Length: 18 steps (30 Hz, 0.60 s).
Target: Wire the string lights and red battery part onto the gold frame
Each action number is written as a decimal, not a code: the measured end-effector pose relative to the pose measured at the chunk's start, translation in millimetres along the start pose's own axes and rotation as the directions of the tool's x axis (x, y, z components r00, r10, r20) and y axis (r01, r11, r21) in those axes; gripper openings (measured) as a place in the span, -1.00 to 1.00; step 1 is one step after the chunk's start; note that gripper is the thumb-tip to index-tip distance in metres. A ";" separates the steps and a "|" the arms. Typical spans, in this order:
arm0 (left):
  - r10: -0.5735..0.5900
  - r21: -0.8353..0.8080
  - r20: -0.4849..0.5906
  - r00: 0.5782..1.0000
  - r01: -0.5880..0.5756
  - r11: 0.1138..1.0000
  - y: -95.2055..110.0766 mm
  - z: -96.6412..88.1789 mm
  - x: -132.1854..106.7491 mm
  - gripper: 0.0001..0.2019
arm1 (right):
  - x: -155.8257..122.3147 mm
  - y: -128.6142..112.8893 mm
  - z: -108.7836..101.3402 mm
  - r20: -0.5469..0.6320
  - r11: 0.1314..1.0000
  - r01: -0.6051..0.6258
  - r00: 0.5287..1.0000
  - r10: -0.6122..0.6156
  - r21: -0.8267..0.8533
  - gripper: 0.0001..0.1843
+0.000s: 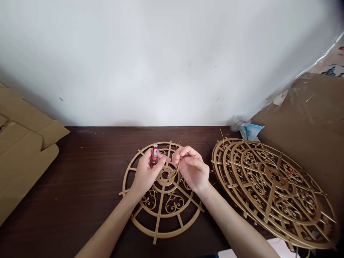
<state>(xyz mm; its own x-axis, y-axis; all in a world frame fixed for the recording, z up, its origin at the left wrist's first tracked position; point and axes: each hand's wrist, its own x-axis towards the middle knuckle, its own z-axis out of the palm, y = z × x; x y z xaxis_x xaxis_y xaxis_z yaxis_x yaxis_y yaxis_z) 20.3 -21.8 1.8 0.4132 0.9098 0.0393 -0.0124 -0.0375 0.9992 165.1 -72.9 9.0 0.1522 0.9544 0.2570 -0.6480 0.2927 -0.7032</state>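
Observation:
A round gold-coloured openwork frame with spokes and scroll ornaments lies flat on the dark table. Above its left half, my left hand is closed around a red battery that stands upright with its silvery end up. Whether a second battery sits below it in my grip is hard to tell. My right hand pinches a thin yellow wire between thumb and fingers, over the right of the frame's hub. Thin wires come up from the hub's hole.
Several similar gold frames are stacked at the right. Behind them stand a clear plastic cup and a blue-white packet. Cardboard lies at the left, and a brown board rises at the right. A white wall borders the table.

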 end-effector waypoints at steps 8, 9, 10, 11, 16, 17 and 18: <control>-0.110 -0.171 0.028 0.993 0.114 0.979 14.5 -2.7 -1.1 -0.72 | -5.6 -2.2 3.9 0.058 0.988 -0.096 0.994 0.090 0.120 -0.82; -0.115 -0.180 0.035 0.993 0.119 0.976 13.7 -2.3 -1.3 -0.72 | -6.2 -1.3 3.9 0.077 0.988 -0.106 0.992 0.098 0.108 -0.82; -0.121 -0.187 0.042 0.992 0.127 0.974 12.7 -1.7 -1.6 -0.72 | -6.8 -0.1 3.6 0.093 0.989 -0.121 0.989 0.113 0.086 -0.82; -0.127 -0.193 0.048 0.991 0.134 0.972 11.6 -0.9 -1.8 -0.72 | -7.4 1.4 3.1 0.107 0.988 -0.139 0.985 0.132 0.061 -0.82; -0.125 -0.243 0.056 0.991 0.135 0.961 8.3 0.5 -2.1 -0.72 | -9.8 10.6 -2.0 0.132 0.977 -0.210 0.968 0.214 -0.045 -0.82; -0.123 -0.253 0.052 0.991 0.132 0.958 8.0 -0.1 -1.9 -0.72 | -10.0 12.1 -3.1 0.135 0.974 -0.217 0.965 0.223 -0.060 -0.82; -0.122 -0.263 0.047 0.991 0.130 0.956 7.7 -0.9 -1.7 -0.72 | -10.2 13.3 -4.2 0.137 0.973 -0.221 0.964 0.230 -0.072 -0.82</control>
<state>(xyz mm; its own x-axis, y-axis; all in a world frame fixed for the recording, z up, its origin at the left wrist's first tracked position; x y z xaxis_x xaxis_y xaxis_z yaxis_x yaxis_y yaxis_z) 18.7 -23.3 9.5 0.4543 0.8870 -0.0828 -0.1974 0.1909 0.9616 158.1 -78.6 -5.7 -0.1043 0.9787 0.1770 -0.6103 0.0776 -0.7884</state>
